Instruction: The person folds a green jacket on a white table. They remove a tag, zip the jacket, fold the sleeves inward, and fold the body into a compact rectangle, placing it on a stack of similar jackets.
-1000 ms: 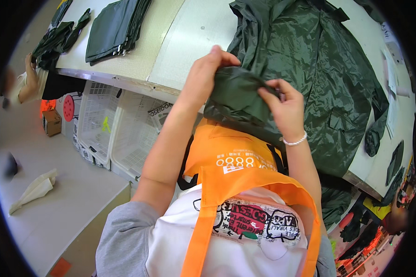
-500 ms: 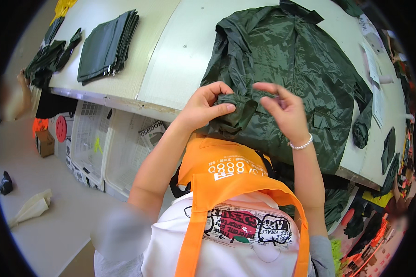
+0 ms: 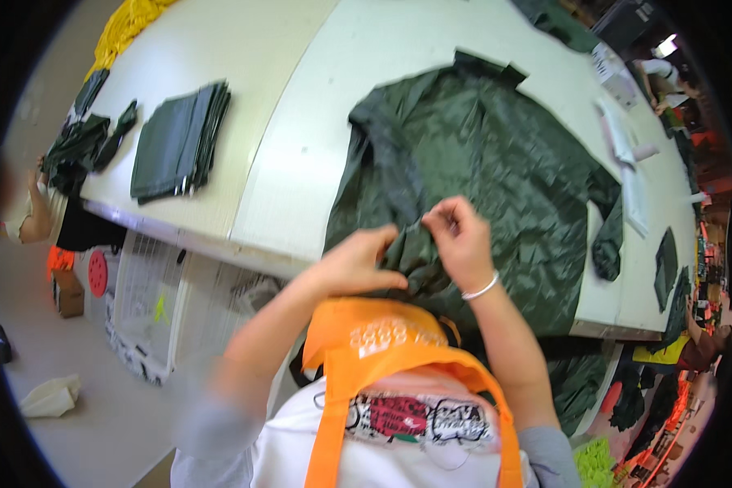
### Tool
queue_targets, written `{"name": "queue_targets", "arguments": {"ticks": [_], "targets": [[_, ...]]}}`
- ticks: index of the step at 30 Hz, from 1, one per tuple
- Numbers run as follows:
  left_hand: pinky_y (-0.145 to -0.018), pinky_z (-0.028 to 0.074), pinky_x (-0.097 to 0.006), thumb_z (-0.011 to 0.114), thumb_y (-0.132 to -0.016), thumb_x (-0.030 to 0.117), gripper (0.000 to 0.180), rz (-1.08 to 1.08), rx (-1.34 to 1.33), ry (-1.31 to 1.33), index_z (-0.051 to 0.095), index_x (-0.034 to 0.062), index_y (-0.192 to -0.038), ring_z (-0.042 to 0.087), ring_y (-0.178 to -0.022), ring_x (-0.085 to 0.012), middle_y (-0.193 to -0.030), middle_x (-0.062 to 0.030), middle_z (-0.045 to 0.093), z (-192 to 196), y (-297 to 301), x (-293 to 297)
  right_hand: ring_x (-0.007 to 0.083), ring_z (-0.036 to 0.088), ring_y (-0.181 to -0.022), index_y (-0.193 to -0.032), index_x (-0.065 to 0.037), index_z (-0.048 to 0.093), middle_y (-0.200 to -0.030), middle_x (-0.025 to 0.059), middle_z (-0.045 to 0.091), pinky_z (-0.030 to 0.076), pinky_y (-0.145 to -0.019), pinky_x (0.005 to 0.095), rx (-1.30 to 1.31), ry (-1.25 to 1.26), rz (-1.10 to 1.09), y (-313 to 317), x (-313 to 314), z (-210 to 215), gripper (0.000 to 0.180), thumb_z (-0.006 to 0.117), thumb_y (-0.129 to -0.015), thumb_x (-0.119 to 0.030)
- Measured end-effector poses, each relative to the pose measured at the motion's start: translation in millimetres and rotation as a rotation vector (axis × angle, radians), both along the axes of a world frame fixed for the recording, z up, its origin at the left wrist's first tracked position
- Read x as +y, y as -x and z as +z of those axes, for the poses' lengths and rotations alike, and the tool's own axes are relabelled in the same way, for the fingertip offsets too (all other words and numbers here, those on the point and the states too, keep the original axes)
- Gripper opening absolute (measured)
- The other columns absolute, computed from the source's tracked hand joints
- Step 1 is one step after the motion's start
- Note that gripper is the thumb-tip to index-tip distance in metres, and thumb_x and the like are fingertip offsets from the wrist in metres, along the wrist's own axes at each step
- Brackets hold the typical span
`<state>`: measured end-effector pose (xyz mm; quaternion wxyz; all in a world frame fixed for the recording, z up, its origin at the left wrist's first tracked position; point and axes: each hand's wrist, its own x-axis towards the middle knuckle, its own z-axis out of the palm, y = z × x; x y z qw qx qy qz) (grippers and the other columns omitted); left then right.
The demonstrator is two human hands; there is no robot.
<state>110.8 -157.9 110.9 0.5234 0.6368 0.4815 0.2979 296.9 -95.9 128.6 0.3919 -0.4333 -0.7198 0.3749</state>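
Observation:
A dark green, shiny jacket (image 3: 504, 175) lies spread on the white table, its collar at the far end. One sleeve is drawn toward me, and its bunched end sits between my hands. My right hand (image 3: 465, 248), with a white bracelet at the wrist, pinches the edge of that sleeve between thumb and fingertips. Beside the bunched fabric, my left hand (image 3: 354, 264) has its thumb and fingers apart; some of its fingers are hidden. The jacket's other sleeve (image 3: 606, 248) hangs bent at the right.
A stack of folded dark green pieces (image 3: 179, 142) lies on the table (image 3: 281, 183) at left, with loose dark garments (image 3: 85, 150) beyond. White baskets (image 3: 150, 285) stand below the edge. Another person's arm (image 3: 37, 215) shows at far left. A white box (image 3: 614, 73) stands at far right.
My left thumb and fingers have parted from their grip on the sleeve end. My right hand, apart from it before, now pinches the sleeve. The whole view has shifted.

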Motion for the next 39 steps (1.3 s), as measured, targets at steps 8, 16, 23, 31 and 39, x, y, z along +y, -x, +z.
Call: {"name": "queue_targets", "arguments": {"ticks": [8,16,23,31,39], "targets": [[-0.07,0.046,-0.022,0.068,-0.077,0.002,0.02,0.582,-0.314,-0.026,0.058,-0.001,-0.094,0.054,-0.078,-0.0051,-0.086,-0.0005,0.061,30.9,7.8,31.0,0.0061,0.051,-0.076,-0.106,0.001,0.055,-0.093,-0.0053,0.054,0.043,-0.064,0.0193,0.427,0.607,0.502,-1.6,9.4,23.4,0.042,0.076,-0.078,-0.021],[-0.077,0.045,-0.026,0.077,-0.071,0.011,0.042,0.367,-0.418,-0.107,0.057,-0.0021,-0.106,0.053,-0.083,-0.0096,-0.09,-0.0022,0.061,45.8,-66.3,-0.2,0.0078,0.03,-0.055,-0.068,0.0,0.04,-0.056,0.0044,0.033,0.029,-0.047,0.0269,0.079,-0.178,-0.319,6.0,51.5,-11.1,0.015,0.051,-0.067,0.01],[-0.05,0.037,-0.023,0.05,-0.073,-0.01,0.016,0.954,-0.603,-0.203,0.046,0.0045,-0.066,0.045,-0.061,-0.0049,-0.064,0.0027,0.049,-5.5,39.7,67.2,0.005,0.048,-0.062,-0.091,-0.003,0.058,-0.071,-0.0002,0.055,0.043,-0.056,0.0223,0.083,0.322,0.366,21.9,-20.0,40.7,0.03,0.079,-0.07,-0.011],[-0.052,0.035,-0.025,0.073,-0.068,0.003,0.029,0.722,0.008,-0.428,0.045,0.0017,-0.064,0.039,-0.058,-0.0078,-0.06,-0.0012,0.042,50.8,-21.6,3.1,0.0035,0.035,-0.057,-0.071,-0.003,0.046,-0.063,-0.004,0.04,0.028,-0.052,0.0179,0.219,-0.172,-0.364,-18.4,56.1,23.0,0.021,0.047,-0.062,0.016],[-0.049,0.03,-0.022,0.063,-0.061,-0.007,0.026,0.745,0.011,-0.479,0.039,0.0033,-0.063,0.034,-0.056,-0.0061,-0.058,0.0024,0.037,76.9,5.2,-13.4,0.0058,0.032,-0.051,-0.07,-0.004,0.044,-0.055,-0.0005,0.035,0.029,-0.047,0.0193,0.007,-0.313,-0.273,-17.2,7.5,45.7,0.021,0.059,-0.069,0.01]]}}
